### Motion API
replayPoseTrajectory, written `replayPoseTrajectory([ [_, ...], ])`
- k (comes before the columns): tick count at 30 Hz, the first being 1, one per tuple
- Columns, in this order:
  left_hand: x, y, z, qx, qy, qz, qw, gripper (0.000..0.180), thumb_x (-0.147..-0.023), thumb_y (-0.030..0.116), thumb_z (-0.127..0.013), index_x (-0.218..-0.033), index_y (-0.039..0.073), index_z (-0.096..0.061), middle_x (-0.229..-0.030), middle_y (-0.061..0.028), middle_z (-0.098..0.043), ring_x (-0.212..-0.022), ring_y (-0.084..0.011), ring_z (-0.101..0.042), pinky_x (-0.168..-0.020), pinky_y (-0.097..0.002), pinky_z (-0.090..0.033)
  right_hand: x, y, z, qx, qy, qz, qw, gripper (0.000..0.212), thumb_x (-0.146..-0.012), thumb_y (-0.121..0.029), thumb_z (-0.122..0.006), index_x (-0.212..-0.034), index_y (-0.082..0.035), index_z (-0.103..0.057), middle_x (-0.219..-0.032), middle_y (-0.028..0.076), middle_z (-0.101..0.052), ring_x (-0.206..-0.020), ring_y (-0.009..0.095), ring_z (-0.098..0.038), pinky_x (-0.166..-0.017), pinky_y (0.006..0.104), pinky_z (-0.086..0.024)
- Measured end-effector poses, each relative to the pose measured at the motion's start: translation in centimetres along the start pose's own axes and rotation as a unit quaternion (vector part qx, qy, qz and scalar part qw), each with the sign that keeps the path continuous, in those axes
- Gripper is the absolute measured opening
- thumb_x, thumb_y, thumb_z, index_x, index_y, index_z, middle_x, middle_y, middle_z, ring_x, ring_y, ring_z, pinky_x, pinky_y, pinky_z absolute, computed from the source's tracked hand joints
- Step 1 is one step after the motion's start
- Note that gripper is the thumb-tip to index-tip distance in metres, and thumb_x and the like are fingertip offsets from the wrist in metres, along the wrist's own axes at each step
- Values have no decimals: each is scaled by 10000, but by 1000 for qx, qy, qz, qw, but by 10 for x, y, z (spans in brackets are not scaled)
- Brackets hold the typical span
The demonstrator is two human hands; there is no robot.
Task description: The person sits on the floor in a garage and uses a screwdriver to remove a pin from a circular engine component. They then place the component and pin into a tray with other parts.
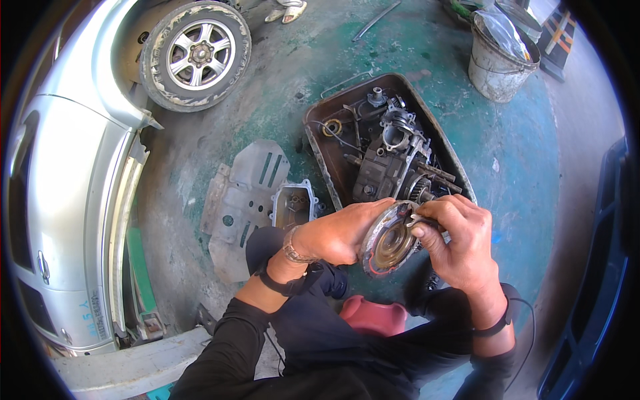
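Note:
My left hand grips a round, greasy metal disc-shaped part by its left edge, tilted toward me. The part has a grey rim, a stepped brown centre and a reddish line along its lower edge. At its upper right, my right hand is closed, thumb against fingers, on a small pale piece too small to make out. Just beyond both hands stands a dark metal tub holding a gearbox housing, a toothed gear and a brass-coloured ring.
Left of the tub lie a perforated metal plate and an open cast housing. A silver vehicle with a muddy wheel fills the left. A dirty bucket stands far right. A red stool shows beneath me.

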State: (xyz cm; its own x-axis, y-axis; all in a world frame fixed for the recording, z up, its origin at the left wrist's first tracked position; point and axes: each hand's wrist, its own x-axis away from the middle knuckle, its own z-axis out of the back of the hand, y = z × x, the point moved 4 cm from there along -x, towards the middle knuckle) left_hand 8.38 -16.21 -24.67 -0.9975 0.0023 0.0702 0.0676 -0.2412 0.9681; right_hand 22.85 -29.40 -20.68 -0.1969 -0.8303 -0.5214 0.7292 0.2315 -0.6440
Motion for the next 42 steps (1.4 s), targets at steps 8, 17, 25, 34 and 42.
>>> replayPoseTrajectory([
  [8, -3, -3, -1, -172, 52, -28, 983, 578, -759, 109, -802, -1242, -21, -511, -1076, -243, -616, -1003, -493, -613, -825, -514, -503, 3, -1, -18, 0, -47, -10, 999, 286, -729, -77, -852, -932, -21, -659, -825, 113, -677, -713, 328, -669, -629, 415, -529],
  [17, -5, -3, -2, -196, 54, -27, 979, 545, -786, 148, -801, -1225, -29, -532, -1075, -235, -609, -1002, -476, -616, -835, -506, -504, 6, 1, -25, -21, -48, -13, 999, 240, -690, -9, -761, -909, -35, -667, -788, 118, -668, -703, 341, -673, -606, 426, -533],
  [25, -5, -7, -3, -128, 19, -6, 992, 624, -710, 71, -811, -1272, -11, -550, -1154, -201, -601, -1080, -426, -588, -945, -427, -478, 6, -1, -23, -42, -43, 10, 998, 201, -700, -7, -761, -874, -33, -665, -755, 114, -654, -671, 332, -660, -590, 424, -526],
  [34, -5, -9, -2, -64, 4, -4, 998, 684, -804, 121, -852, -1396, -4, -534, -1253, -125, -623, -1156, -242, -612, -1012, -345, -469, 5, -5, -16, -62, -52, 28, 996, 193, -717, 3, -796, -844, -31, -655, -696, 111, -628, -618, 318, -635, -564, 413, -503],
  [42, -3, -10, 0, 2, 11, 26, 1000, 725, -801, 88, -871, -1429, 12, -517, -1277, -80, -631, -1132, -149, -587, -985, -314, -489, 6, -8, -11, -58, -68, 23, 996, 192, -685, -28, -749, -862, -44, -676, -747, 96, -650, -671, 310, -652, -589, 409, -528],
])
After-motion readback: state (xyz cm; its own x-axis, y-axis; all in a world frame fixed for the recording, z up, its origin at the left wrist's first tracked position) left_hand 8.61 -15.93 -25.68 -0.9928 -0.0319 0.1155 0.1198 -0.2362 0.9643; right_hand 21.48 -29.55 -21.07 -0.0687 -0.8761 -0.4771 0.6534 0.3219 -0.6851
